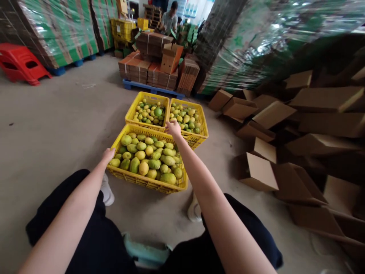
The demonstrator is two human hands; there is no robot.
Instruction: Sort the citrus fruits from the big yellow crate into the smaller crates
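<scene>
A yellow plastic crate (148, 183) full of yellow-green oval fruit (148, 151) rests on the floor between my feet. My left hand (108, 155) grips its left rim, fingers wrapped over the edge. Above its far right part is my right hand (173, 128), fingers partly spread and holding no fruit; whether it touches a rim is unclear. Just beyond stand a far left crate (131, 108) and a far right crate (203, 118), both with similar, smaller-looking fruit. One larger green fruit (157, 112) lies in the far left crate.
Open cardboard boxes (261, 171) are heaped on the right. Ahead, flattened cartons (162, 76) sit on a blue pallet (154, 90). Wrapped stacks (59, 30) flank both sides, with a red stool (24, 62) at left. A person (169, 21) is at the back. Something pale green (145, 249) shows beneath me.
</scene>
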